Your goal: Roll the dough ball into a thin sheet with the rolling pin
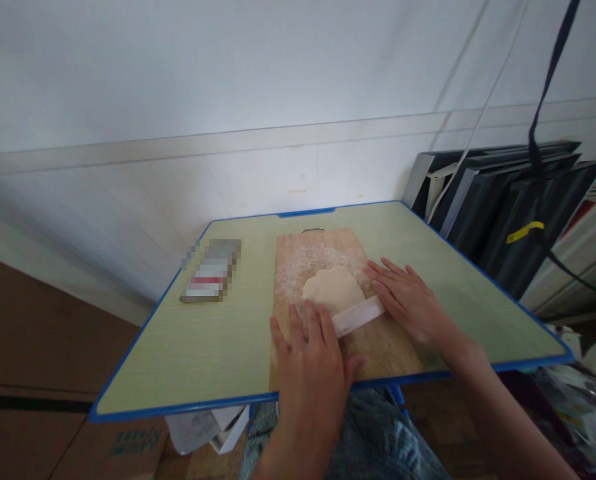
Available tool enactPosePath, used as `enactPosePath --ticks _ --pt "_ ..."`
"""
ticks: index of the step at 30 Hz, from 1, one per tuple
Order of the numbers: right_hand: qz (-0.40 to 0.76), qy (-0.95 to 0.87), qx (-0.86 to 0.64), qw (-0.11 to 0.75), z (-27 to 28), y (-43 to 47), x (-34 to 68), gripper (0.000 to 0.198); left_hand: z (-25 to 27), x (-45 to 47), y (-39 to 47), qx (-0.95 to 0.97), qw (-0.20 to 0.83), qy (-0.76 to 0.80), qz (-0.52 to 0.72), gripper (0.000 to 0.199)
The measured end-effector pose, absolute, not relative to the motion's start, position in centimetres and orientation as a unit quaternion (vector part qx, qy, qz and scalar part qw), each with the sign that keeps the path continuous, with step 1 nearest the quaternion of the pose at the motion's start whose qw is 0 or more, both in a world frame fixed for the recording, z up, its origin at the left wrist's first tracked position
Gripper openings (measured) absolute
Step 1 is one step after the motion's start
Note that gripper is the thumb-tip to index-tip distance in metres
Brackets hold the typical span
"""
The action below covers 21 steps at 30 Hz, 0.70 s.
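Note:
A pale rolling pin (359, 316) lies slantwise over the near edge of a flat, uneven round of dough (333, 287). My left hand (312, 353) rests palm down on the pin's left end, its fingers stretched forward and spread. At the right end, my right hand (409, 300) lies flat over the pin with its fingers extended to the left. Both pin ends are hidden beneath my hands. Under the dough is a wooden cutting board (388, 350), dusted with white flour (298, 267) mainly on its far and left parts.
The board sits on a light green table (218, 360) with a blue rim. A pixelated, phone-like flat object (211, 270) lies on the left. A white wall (258, 80) stands behind. Dark flat panels (518, 207) lean at the right, and a cardboard box (128, 447) is below left.

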State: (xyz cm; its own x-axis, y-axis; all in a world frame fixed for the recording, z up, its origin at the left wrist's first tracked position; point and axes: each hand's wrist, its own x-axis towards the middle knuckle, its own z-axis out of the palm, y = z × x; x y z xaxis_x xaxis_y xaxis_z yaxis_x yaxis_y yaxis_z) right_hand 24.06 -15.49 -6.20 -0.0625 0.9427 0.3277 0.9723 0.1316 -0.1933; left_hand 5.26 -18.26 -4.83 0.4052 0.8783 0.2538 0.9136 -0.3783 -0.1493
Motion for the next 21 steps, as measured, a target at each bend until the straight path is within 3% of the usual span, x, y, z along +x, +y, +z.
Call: enactPosePath --ticks 5,13,21 --pt "-0.084 -0.725 -0.665 0.158 -5.3 -14.5 23.4 0.044 -4.3 4.9 -16.8 -0.836 0.121 -0.531 -0.066 0.066" --pt "-0.044 -0.736 -0.664 0.121 -4.5 -13.1 23.3 0.046 -2.7 3.8 -11.7 -0.879 0.113 -0.456 -0.077 0.052" --pt "-0.108 -0.724 -0.671 0.120 -4.7 -15.4 22.0 0.044 -2.0 5.0 -3.8 -0.915 0.050 -0.397 -0.059 0.058"
